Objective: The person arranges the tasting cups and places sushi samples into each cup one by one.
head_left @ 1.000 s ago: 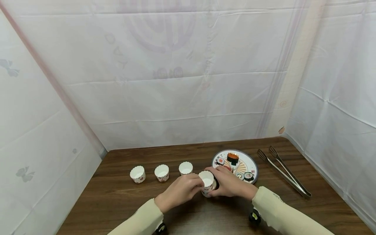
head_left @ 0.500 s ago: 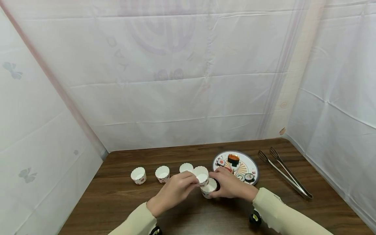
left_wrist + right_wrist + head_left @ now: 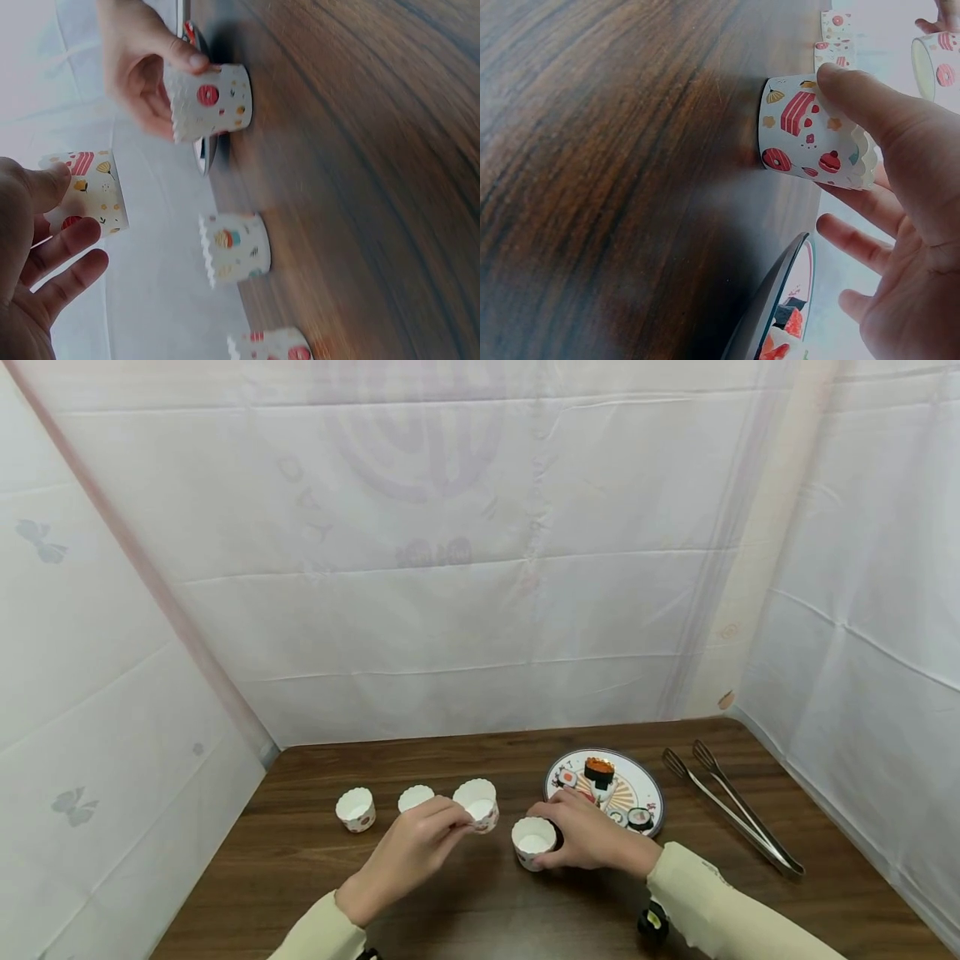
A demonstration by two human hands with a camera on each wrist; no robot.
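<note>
My left hand (image 3: 412, 843) pinches a white paper baking cup (image 3: 90, 191) printed with cakes and flowers, raised above the table. In the head view this cup covers another one behind it. The right hand (image 3: 588, 835) grips a second baking cup (image 3: 810, 135) between thumb and fingers; its base rests on the table. Further left stand a baking cup (image 3: 356, 810) and another baking cup (image 3: 415, 797), the latter partly behind my left hand. Sushi pieces (image 3: 598, 770) lie on a round plate (image 3: 647, 785) just beyond my right hand.
Metal tongs (image 3: 738, 814) lie on the right of the dark wooden table (image 3: 300, 868). A pale cloth (image 3: 420, 610) hangs behind the table and along both sides. The plate's near edge is close to my right fingers.
The left hand has lifted one baking cup out of the other and carried it to the left. My right hand has stayed in place, holding the lower cup.
</note>
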